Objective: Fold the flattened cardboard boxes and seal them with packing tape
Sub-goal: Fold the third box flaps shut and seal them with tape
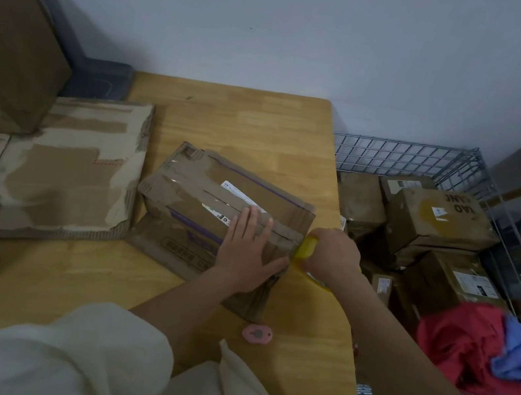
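Observation:
A folded brown cardboard box [204, 194] with a white label lies on the wooden table [247, 125]. My left hand [248, 251] presses flat on the box's near top, fingers straight across the seam and its strip of tape. My right hand [332, 253] grips a yellow tape dispenser [306, 249] at the box's right edge; part of the tape roll shows below the hand. A stack of flattened cardboard boxes [66, 163] lies at the table's left.
A small pink cutter [257, 333] lies on the table near me. Right of the table stands a wire basket [432, 161] holding several taped boxes and red and blue cloth [470, 342]. Large cardboard sheets [7, 48] lean at the far left.

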